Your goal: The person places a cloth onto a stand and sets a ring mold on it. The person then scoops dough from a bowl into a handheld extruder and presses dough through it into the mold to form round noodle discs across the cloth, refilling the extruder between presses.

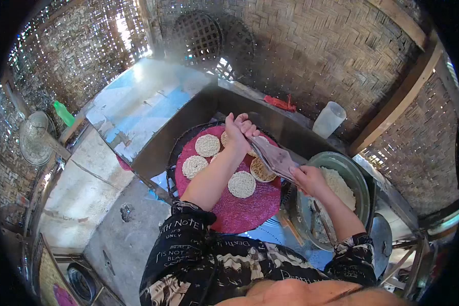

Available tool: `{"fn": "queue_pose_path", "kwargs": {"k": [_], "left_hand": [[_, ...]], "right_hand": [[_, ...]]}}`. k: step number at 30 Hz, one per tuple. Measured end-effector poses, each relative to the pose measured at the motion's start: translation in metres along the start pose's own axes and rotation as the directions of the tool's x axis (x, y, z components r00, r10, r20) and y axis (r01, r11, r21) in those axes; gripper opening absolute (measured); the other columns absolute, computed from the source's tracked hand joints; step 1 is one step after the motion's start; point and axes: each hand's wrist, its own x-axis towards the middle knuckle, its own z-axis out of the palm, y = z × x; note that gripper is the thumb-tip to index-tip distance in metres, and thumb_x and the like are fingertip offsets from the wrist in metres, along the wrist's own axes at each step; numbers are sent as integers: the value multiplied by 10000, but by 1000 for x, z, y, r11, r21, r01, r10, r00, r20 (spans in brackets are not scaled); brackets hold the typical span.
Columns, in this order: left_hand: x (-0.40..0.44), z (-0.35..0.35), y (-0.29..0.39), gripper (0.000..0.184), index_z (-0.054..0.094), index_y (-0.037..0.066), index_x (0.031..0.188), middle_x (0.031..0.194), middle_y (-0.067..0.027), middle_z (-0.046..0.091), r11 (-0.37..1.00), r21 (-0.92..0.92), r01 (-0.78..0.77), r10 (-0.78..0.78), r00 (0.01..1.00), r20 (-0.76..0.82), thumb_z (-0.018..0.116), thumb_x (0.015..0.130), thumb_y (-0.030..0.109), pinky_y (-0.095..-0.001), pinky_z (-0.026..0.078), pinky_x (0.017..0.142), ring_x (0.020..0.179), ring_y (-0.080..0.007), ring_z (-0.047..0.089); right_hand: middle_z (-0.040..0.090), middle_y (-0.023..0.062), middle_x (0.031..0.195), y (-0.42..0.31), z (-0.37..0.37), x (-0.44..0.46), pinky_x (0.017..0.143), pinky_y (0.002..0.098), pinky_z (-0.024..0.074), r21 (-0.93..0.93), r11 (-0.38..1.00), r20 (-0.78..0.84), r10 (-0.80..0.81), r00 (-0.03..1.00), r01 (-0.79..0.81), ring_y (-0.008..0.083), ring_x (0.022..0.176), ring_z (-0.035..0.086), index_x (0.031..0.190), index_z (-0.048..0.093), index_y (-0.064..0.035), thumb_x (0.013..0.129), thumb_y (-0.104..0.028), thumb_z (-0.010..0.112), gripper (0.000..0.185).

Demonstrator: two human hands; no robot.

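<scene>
A limp, greyish-pink folded cloth (274, 155) stretches between my two hands above the right side of a round tray. The closed fingers of my left hand (238, 130) are at its upper end. My right hand (310, 181) grips the lower end, near the rim of a green tub (364, 196). Underneath, a pink mesh sheet (229, 214) covers the tray and carries several pale, grainy round cakes, one of them (241, 184) in front. A ring mould (263, 170) with browner grains sits to the right, partly behind the cloth. My left forearm hides some of the cakes.
White grains (339, 188) and a long thin tool (324, 222) lie in the tub. A translucent plastic container (329, 120) and a red plastic bag (280, 103) rest on the back ledge. A blue-and-white panel (148, 102) stands at left, before woven bamboo walls (316, 46).
</scene>
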Motion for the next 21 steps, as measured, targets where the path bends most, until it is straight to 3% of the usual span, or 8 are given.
{"fn": "queue_pose_path", "kwargs": {"k": [2, 6, 9, 10, 12, 15, 18, 21], "left_hand": [[-1, -3, -3, 457, 505, 84, 839, 440, 28, 233, 1000, 0, 1, -1, 1000, 6, 310, 872, 496, -286, 314, 455, 394, -124, 280], [-7, 1, 5, 708, 513, 49, 1048, 737, -92, 514, 977, 133, 167, -192, 960, 202, 231, 828, 660, -325, 412, 650, 685, -204, 509], [-20, 22, 18, 917, 446, 2, 1209, 1090, -178, 540, 886, 403, 228, -349, 901, 257, 170, 761, 753, -354, 404, 839, 984, -259, 531], [-22, 23, 21, 963, 418, -13, 1238, 1168, -187, 503, 839, 493, 232, -406, 870, 281, 157, 742, 770, -360, 382, 886, 1048, -268, 508], [-29, 26, 21, 1003, 376, -73, 1258, 1223, -173, 495, 759, 616, 210, -461, 842, 280, 162, 752, 766, -354, 355, 940, 1093, -279, 495], [-26, 15, 12, 788, 425, -17, 1246, 1204, -167, 513, 532, 846, 23, -420, 875, 240, 366, 814, 639, -362, 373, 919, 1077, -280, 510], [-71, 50, 7, 510, 534, 42, 1144, 1122, -163, 569, -136, 911, -390, -396, 864, 311, 565, 782, 399, -362, 418, 859, 1008, -271, 556], [-58, 16, -24, 415, 582, 27, 1016, 961, -161, 624, -332, 896, -297, 112, 930, 349, 676, 658, 215, -365, 457, 780, 898, -296, 598]], "right_hand": [[534, 71, 508, 2, -2, -2, 348, 278, 382, 71, 994, 53, 81, 995, -85, 134, 393, 503, 712, 582, -26, 819, -535, 490, 528], [516, 44, 515, -1, -30, -9, 317, 235, 340, 304, 931, 291, 114, 950, -204, 108, 368, 465, 817, 558, -62, 859, -488, 466, 438], [501, 29, 530, -4, -30, -13, 300, 208, 315, 537, 843, 36, -37, 999, 12, 90, 345, 431, 974, 501, -80, 883, -436, 457, 371], [491, 23, 545, -9, -34, -17, 291, 204, 311, 571, 821, 84, -54, 995, -4, 83, 346, 418, 1083, 432, -103, 897, -398, 448, 349], [497, 26, 553, -11, -32, -15, 290, 210, 310, 612, 791, 72, -83, 994, 21, 83, 353, 421, 1082, 432, -108, 901, -388, 444, 333], [502, 28, 562, -12, -22, -12, 292, 213, 312, 635, 771, 60, -115, 992, 51, 85, 365, 428, 1078, 430, -108, 906, -386, 436, 327], [515, 36, 587, -18, -1, -8, 295, 209, 312, 632, 767, 4, -145, 989, 110, 87, 360, 424, 1082, 424, -94, 908, -399, 427, 351], [543, 43, 675, -23, 15, -1, 422, 246, 407, 618, 764, 12, -246, 969, 186, 108, 516, 510, 1102, 466, -75, 909, -403, 424, 383]]}}
